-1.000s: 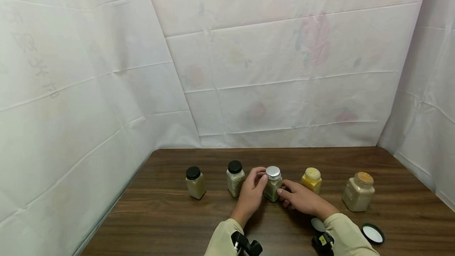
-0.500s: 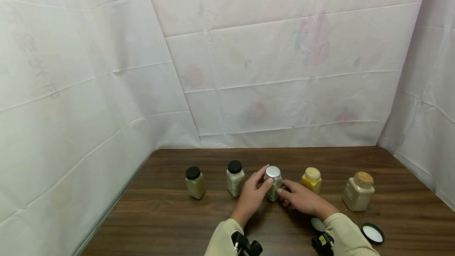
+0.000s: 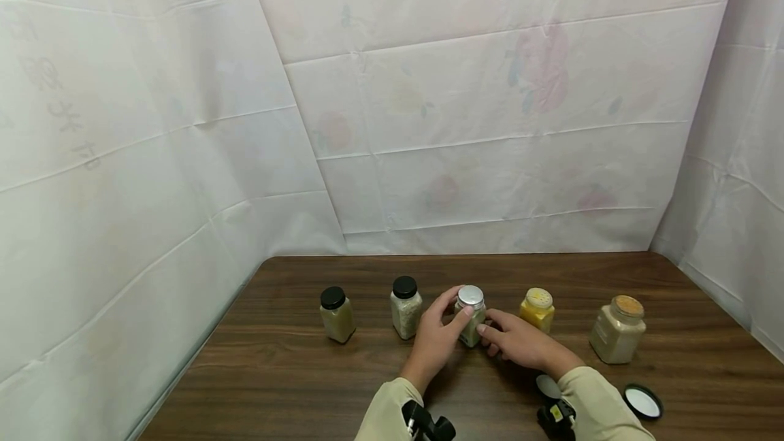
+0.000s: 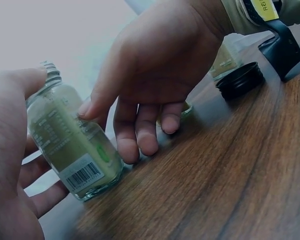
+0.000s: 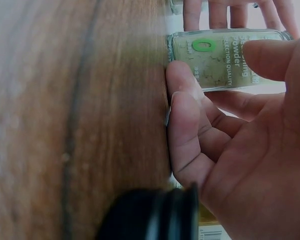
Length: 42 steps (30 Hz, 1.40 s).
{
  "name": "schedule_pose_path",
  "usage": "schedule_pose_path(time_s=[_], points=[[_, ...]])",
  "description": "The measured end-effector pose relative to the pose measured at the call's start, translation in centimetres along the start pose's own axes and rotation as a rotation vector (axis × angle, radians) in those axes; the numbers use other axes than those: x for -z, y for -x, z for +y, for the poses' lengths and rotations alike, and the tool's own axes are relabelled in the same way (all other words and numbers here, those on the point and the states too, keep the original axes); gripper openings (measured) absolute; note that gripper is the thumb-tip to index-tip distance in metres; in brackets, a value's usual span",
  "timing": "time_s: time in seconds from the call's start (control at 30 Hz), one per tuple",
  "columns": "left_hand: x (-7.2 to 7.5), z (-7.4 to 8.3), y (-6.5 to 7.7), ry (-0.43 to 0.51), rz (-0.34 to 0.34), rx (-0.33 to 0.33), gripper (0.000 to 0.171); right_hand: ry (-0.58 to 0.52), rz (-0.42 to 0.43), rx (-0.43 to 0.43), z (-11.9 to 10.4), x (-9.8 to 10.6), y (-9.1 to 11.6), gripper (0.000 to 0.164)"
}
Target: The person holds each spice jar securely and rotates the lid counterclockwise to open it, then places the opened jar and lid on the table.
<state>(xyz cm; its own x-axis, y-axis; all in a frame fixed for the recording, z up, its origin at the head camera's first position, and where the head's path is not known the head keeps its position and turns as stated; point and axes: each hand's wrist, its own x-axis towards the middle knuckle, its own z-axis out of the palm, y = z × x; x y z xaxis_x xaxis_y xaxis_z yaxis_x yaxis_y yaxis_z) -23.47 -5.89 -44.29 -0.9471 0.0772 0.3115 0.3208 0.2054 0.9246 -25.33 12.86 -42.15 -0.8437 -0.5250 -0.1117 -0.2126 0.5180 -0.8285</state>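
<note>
A square glass jar of greenish seasoning powder (image 3: 470, 332) with a silver lid (image 3: 470, 297) stands upright on the wooden table in the head view. My left hand (image 3: 436, 335) holds its left side, thumb at the neck just below the lid and fingers round the back. From the right, my right hand (image 3: 520, 340) grips the lower part of the jar. In the right wrist view, the right thumb (image 5: 270, 59) lies across the jar's label, while the lower fingers curl beside it. The left wrist view shows a barcode (image 4: 82, 172) on the jar.
Two black-capped jars, one olive (image 3: 337, 324) and one pale (image 3: 406, 315), stand to the left. An uncapped yellow jar (image 3: 537, 312) and a larger beige jar (image 3: 617, 332) stand right. Black lids (image 3: 643, 402) lie near the right forearm. White cloth (image 3: 490, 175) hangs behind.
My left hand has shifted slightly right, bringing its thumb across the front of the jar's neck. The right hand and the jar have stayed nearly in place.
</note>
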Motion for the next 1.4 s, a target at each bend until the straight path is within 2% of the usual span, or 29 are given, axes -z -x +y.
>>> schedule_pose_path(time_s=[0.33, 0.6, 0.73, 0.93, 1.13, 1.23, 1.4], points=[[-0.5, 0.1, 0.0, 0.073, 0.054, -0.011, 0.043, -0.012, -0.012, 0.003, -0.1, 0.1, 0.1, 0.037], [-0.2, 0.3, 0.1, 0.122, 0.137, -0.075, 0.041, -0.01, -0.013, 0.003, -0.4, 0.0, 0.1, 0.037], [-0.1, 0.6, 0.4, 0.114, 0.168, -0.106, 0.038, -0.008, -0.01, 0.0, -0.3, 0.0, 0.1, 0.039], [0.2, 1.1, 1.2, 0.038, 0.195, -0.144, 0.036, -0.002, -0.002, -0.013, -0.1, 0.0, 0.2, 0.041], [1.1, 1.2, 2.3, -0.036, 0.19, -0.202, 0.03, 0.0, 0.005, -0.015, 0.0, 0.0, 0.2, 0.042], [1.9, 2.2, 3.1, -0.056, 0.159, -0.163, 0.028, 0.002, 0.011, -0.008, 0.0, 0.0, 0.2, 0.042], [3.1, 2.6, 4.0, -0.092, 0.078, -0.113, 0.025, -0.001, 0.005, 0.01, 0.1, -0.1, 0.1, 0.041]])
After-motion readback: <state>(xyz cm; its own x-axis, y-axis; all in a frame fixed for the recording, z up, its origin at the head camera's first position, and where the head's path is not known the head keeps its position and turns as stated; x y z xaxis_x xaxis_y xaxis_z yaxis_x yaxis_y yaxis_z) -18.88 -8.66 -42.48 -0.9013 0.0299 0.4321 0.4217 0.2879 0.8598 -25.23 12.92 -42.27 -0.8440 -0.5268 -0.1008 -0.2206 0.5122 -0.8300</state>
